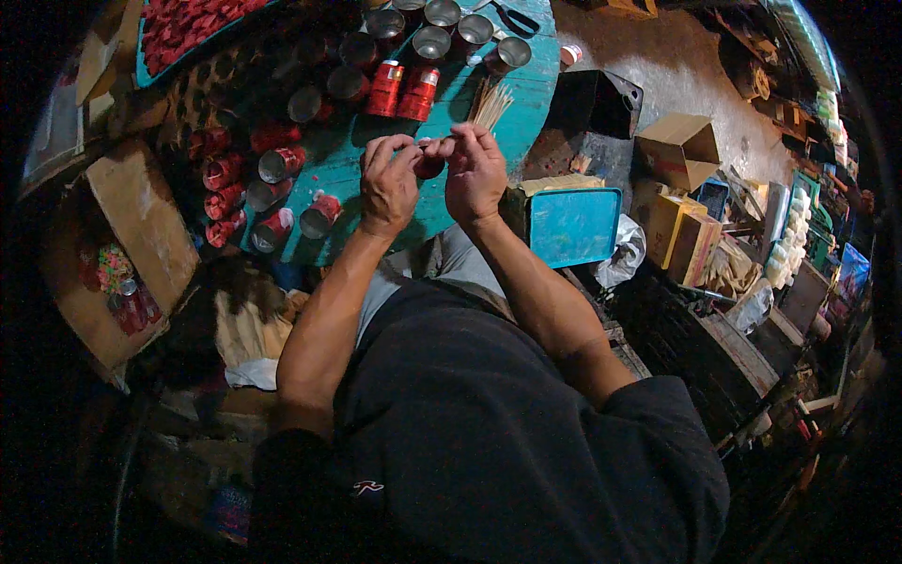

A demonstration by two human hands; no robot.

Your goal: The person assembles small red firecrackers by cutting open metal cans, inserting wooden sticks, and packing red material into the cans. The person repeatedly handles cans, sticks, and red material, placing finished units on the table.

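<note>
My left hand [390,183] and my right hand [476,174] meet over the near edge of a turquoise table [451,202], fingers pinched towards each other. What lies between the fingertips is too small to make out. Just under the fingers shows a dark red, rounded thing [429,167], mostly hidden. Beyond my right hand lies a bundle of thin wooden sticks [494,105]. Two red cans [418,94] stand beyond my left hand, with several open tins [432,43] behind them. Nearer my left forearm, a red tin [320,216] lies on its side.
More red tins [225,172] lie at the table's left. A tray [193,33] of red pieces sits far left, and black-handled scissors [517,19] at the back. An open cardboard box [141,254] stands lower left. On the right are a blue tray [573,226] and a carton [678,150].
</note>
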